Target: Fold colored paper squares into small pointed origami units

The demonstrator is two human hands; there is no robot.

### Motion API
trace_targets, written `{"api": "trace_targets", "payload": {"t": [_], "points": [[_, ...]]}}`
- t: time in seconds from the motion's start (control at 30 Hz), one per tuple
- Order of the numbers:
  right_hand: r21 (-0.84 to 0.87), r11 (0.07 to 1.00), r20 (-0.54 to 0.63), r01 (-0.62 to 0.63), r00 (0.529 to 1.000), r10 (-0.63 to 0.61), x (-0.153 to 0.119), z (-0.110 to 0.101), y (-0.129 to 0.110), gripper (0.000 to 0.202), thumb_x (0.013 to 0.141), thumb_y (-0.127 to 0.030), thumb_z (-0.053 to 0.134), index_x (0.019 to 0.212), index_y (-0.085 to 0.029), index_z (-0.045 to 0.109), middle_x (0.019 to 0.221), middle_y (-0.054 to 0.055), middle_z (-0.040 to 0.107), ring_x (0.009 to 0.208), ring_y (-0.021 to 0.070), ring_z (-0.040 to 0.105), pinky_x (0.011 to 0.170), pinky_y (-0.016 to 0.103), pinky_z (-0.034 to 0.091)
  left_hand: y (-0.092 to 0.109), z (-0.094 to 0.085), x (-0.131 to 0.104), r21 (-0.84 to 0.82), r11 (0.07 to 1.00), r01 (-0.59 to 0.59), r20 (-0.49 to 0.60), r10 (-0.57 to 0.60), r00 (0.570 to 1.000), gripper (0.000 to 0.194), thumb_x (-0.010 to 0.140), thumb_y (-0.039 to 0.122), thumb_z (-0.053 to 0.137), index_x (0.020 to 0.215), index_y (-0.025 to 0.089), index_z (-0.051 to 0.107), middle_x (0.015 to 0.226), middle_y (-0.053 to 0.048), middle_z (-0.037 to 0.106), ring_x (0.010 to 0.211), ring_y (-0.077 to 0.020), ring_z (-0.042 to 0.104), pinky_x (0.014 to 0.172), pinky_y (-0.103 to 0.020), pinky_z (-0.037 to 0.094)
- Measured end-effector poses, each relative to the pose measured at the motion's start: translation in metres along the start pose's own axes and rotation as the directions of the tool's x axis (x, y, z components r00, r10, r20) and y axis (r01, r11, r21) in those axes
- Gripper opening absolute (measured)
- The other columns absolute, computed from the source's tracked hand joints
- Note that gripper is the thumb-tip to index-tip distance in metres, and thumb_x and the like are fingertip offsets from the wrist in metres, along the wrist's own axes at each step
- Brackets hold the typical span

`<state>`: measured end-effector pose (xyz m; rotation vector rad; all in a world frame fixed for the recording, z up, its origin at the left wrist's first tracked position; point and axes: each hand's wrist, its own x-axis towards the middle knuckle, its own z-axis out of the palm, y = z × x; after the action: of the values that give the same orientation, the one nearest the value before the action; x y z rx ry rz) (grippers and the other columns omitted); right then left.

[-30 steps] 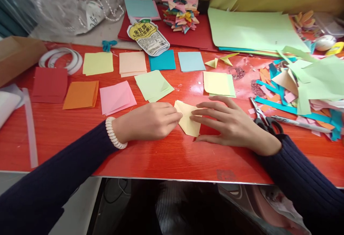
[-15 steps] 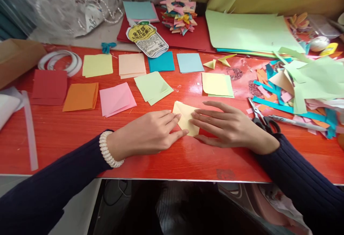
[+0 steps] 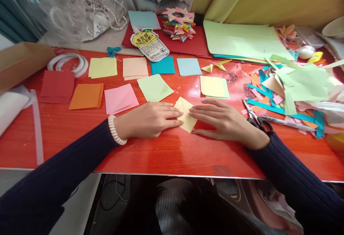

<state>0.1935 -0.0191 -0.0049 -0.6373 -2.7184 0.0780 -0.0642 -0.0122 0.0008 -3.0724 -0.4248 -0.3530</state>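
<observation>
A small pale-yellow paper square (image 3: 187, 118) lies on the red table (image 3: 161, 156), turned so that one corner points toward me. Its left edge is under the fingertips of my left hand (image 3: 153, 120), whose fingers lie flat and stretched out. On the opposite side my right hand (image 3: 223, 122) rests with fingers spread, its fingertips on the paper's right part. Beyond the hands sit a light-green paper stack (image 3: 154, 88) and a pale-yellow stack (image 3: 213, 86). Two small folded yellow pieces (image 3: 208, 68) lie farther back.
Scissors (image 3: 256, 116) and a pen (image 3: 287, 122) lie right of my right hand, beside a heap of paper scraps (image 3: 303, 81). Pink (image 3: 120, 99), orange (image 3: 86, 96) and red (image 3: 57, 86) paper stacks stand left. A folded-paper ring tower (image 3: 178, 23) is at the back.
The camera view has shifted slightly. My left hand's thumb, seen before on the paper's lower edge, is now tucked out of sight. The paper appears turned a little, with a corner toward me.
</observation>
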Motion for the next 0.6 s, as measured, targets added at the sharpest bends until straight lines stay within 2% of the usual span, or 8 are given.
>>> {"api": "trace_targets", "payload": {"t": [0.13, 0.3, 0.4, 0.5, 0.6], "points": [[-0.102, 0.995, -0.051, 0.002, 0.999, -0.008, 0.005, 0.004, -0.013, 0.032, 0.085, -0.031, 0.056, 0.11, -0.013, 0.061, 0.104, 0.012, 0.068, 0.099, 0.0233, 0.064, 0.091, 0.043, 0.049, 0.002, 0.007, 0.003, 0.129, 0.99, -0.049, -0.137, 0.066, 0.988, 0.025, 0.089, 0.019, 0.045, 0.108, 0.011, 0.06, 0.109, -0.012, 0.066, 0.101, -0.0186, 0.063, 0.092, -0.035, 0.052], [-0.113, 0.992, -0.113, -0.052, 0.993, 0.039, 0.009, 0.002, -0.017, 0.023, 0.087, -0.022, 0.05, 0.102, -0.011, 0.064, 0.098, 0.012, 0.07, 0.091, 0.0222, 0.067, 0.084, 0.039, 0.053, 0.002, 0.008, 0.007, 0.317, 0.942, -0.114, -0.167, 0.174, 0.97, 0.021, 0.086, 0.006, 0.047, 0.101, 0.008, 0.062, 0.101, -0.012, 0.069, 0.096, -0.0189, 0.065, 0.085, -0.032, 0.056], [-0.055, 0.993, -0.087, -0.104, 0.991, 0.099, 0.008, 0.0, -0.016, 0.028, 0.087, -0.03, 0.051, 0.103, -0.011, 0.063, 0.101, 0.012, 0.069, 0.093, 0.0216, 0.066, 0.088, 0.039, 0.051, 0.004, 0.009, 0.008, 0.312, 0.944, -0.107, -0.203, 0.176, 0.963, 0.017, 0.085, 0.006, 0.049, 0.094, 0.007, 0.063, 0.097, -0.012, 0.07, 0.093, -0.0195, 0.066, 0.084, -0.033, 0.057], [-0.034, 0.993, -0.087, -0.11, 0.99, 0.107, 0.006, 0.003, -0.016, 0.039, 0.083, -0.042, 0.056, 0.104, -0.01, 0.061, 0.104, 0.013, 0.068, 0.097, 0.0224, 0.064, 0.094, 0.041, 0.046, 0.004, 0.012, 0.008, 0.252, 0.967, -0.042, -0.248, 0.106, 0.963, 0.013, 0.085, 0.01, 0.051, 0.09, 0.008, 0.063, 0.095, -0.01, 0.07, 0.09, -0.0173, 0.067, 0.085, -0.032, 0.057], [-0.031, 0.992, -0.124, -0.124, 0.985, 0.119, 0.006, 0.009, -0.018, 0.019, 0.088, -0.023, 0.05, 0.096, -0.011, 0.062, 0.106, 0.012, 0.067, 0.098, 0.0197, 0.062, 0.093, 0.037, 0.046, 0.003, 0.014, 0.008, 0.198, 0.98, -0.003, -0.264, 0.057, 0.963, 0.013, 0.084, 0.011, 0.052, 0.089, 0.01, 0.063, 0.093, -0.009, 0.071, 0.088, -0.0162, 0.067, 0.085, -0.031, 0.057]]}}
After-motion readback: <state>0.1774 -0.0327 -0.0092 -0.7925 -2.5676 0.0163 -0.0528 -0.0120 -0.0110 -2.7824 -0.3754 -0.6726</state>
